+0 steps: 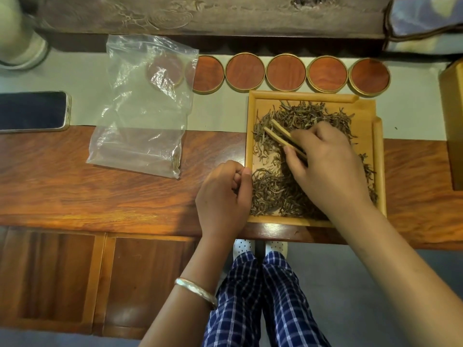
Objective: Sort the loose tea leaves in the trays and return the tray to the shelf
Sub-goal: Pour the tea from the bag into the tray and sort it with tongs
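Picking through tea leaves [275,194] with tongs [280,135] in the tray [314,220] on the worktop [100,176].
Right hand [328,166] fingers pinch the tongs for fine sorting; left hand [223,194], fingers curled, steadies the tray's edge.

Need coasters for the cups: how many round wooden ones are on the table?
7, in a row behind the tray: five uncovered, two under the plastic bag. More may be hidden.

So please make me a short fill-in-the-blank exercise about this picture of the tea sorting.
1. The right hand holds wooden ____ over the tea leaves.
2. The tea leaves lie in a wooden ____.
3. The left hand rests at the tray's ____ edge.
4. Left of the plastic bag lies a ____.

Missing words: tongs; tray; left; phone
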### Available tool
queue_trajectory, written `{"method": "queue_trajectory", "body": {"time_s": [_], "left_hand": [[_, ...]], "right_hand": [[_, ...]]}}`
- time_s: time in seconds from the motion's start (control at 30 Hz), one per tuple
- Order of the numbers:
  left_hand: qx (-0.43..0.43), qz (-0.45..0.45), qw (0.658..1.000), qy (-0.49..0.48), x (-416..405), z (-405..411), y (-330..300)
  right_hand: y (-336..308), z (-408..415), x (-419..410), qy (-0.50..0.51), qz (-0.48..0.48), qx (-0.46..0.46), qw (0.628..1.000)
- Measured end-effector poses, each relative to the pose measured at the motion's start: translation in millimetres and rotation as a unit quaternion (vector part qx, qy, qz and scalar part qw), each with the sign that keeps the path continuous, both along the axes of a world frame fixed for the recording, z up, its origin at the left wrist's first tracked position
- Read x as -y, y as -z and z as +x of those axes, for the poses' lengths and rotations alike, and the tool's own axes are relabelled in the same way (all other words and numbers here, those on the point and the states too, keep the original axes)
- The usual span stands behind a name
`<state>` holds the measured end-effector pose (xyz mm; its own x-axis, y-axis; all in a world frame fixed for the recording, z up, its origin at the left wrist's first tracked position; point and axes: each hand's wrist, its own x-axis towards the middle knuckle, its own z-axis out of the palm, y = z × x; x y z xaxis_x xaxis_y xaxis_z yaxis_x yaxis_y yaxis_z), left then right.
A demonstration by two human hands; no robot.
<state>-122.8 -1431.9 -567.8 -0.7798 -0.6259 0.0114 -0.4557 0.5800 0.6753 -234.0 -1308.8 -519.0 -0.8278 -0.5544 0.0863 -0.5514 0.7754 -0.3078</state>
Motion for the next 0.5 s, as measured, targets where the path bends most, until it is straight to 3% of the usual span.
{"method": "queue_trajectory", "body": {"time_s": [0.5], "left_hand": [[-0.004,-0.004,1.000,0.004,1.0,0.3,-2.0]], "right_hand": [[-7.6,15.2,-10.9,-0.015,-0.004,0.031,0.999]]}}
